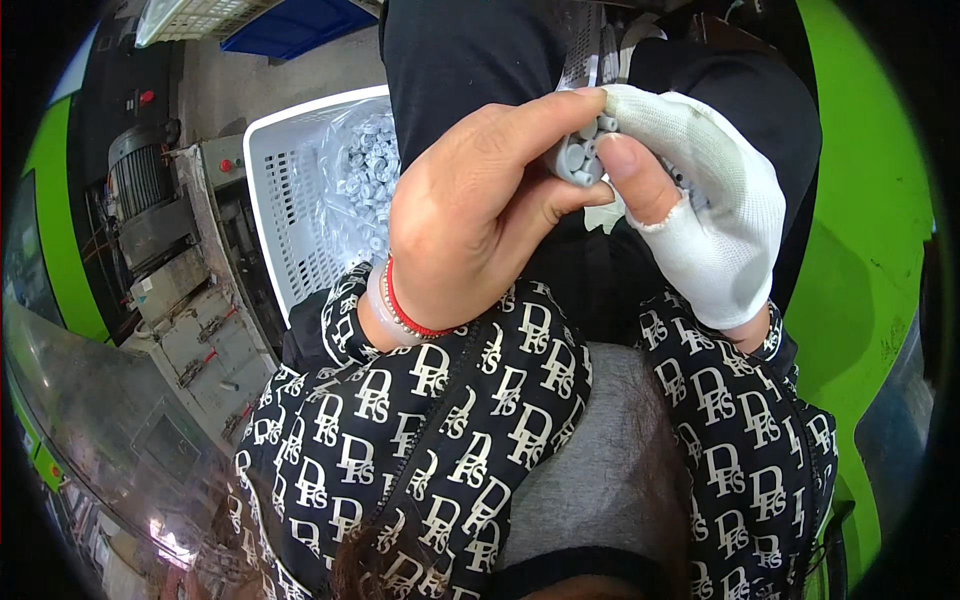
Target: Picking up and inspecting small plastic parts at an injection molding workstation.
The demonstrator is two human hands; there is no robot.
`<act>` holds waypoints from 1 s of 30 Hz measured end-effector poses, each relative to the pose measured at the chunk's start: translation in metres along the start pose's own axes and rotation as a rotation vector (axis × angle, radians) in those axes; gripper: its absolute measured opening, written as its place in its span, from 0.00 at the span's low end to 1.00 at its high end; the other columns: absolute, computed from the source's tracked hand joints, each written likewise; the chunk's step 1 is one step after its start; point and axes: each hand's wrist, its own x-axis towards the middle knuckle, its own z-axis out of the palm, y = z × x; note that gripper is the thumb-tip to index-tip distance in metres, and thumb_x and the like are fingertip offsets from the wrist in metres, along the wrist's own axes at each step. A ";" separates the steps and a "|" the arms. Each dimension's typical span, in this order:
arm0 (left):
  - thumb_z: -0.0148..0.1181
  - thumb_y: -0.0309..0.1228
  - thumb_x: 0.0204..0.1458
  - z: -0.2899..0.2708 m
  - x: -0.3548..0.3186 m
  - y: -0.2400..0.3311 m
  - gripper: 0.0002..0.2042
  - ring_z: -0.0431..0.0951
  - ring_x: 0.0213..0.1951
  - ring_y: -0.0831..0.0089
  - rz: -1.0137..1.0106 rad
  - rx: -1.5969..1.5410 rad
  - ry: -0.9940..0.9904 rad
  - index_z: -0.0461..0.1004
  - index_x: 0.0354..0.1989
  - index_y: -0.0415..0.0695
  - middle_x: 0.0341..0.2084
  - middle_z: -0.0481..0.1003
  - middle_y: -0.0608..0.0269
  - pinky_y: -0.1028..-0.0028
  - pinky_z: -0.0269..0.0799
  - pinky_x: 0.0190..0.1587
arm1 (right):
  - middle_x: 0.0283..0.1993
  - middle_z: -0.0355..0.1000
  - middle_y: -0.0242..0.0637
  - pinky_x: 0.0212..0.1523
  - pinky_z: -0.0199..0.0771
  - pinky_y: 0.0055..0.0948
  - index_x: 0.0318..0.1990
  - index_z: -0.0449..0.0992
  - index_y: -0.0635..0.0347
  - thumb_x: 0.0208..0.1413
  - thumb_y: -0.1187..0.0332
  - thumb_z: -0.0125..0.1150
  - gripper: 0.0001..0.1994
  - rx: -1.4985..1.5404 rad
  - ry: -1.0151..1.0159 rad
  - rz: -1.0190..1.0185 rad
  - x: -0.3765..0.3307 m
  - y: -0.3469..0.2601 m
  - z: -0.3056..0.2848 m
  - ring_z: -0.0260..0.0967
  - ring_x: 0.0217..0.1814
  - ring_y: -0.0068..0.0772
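Note:
My bare left hand [470,190], with a red bracelet and a pale bangle at the wrist, pinches a cluster of small grey moulded plastic parts [578,155] between thumb and fingers. My right hand [715,190] wears a white knit glove with the thumb bare. Its thumb and fingertips close on the right side of the same cluster, in front of my lap. Small greyish bits show in the right palm, but the fingers partly hide them. A pale scrap [603,217] shows below the cluster.
To my left stands a white perforated basket [290,215] with a clear bag of many grey plastic parts [368,165]. Farther left are an electric motor [140,170] and metal machinery. A green machine panel [860,200] rises at my right. A blue crate [295,27] lies at the far left.

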 end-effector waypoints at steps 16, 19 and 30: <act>0.62 0.19 0.42 -0.001 -0.010 0.001 0.20 0.75 0.37 0.70 -0.272 -0.267 -0.030 0.65 0.46 0.34 0.39 0.72 0.53 0.77 0.71 0.39 | 0.35 0.72 0.36 0.22 0.63 0.13 0.47 0.71 0.66 0.49 0.66 0.61 0.19 0.374 0.004 0.435 0.005 -0.011 0.000 0.66 0.27 0.17; 0.65 0.22 0.39 0.002 -0.007 -0.003 0.19 0.77 0.31 0.71 -0.175 -0.177 0.032 0.70 0.43 0.36 0.35 0.75 0.57 0.78 0.72 0.32 | 0.36 0.72 0.37 0.22 0.64 0.13 0.47 0.71 0.66 0.49 0.67 0.60 0.18 0.406 0.016 0.303 0.003 -0.007 0.004 0.66 0.27 0.16; 0.66 0.16 0.37 0.004 -0.022 -0.005 0.26 0.74 0.41 0.68 -0.178 -0.084 0.068 0.60 0.46 0.34 0.40 0.71 0.48 0.73 0.70 0.46 | 0.36 0.73 0.36 0.21 0.65 0.12 0.43 0.72 0.66 0.50 0.66 0.60 0.15 0.482 0.071 0.347 0.000 -0.007 0.012 0.67 0.29 0.17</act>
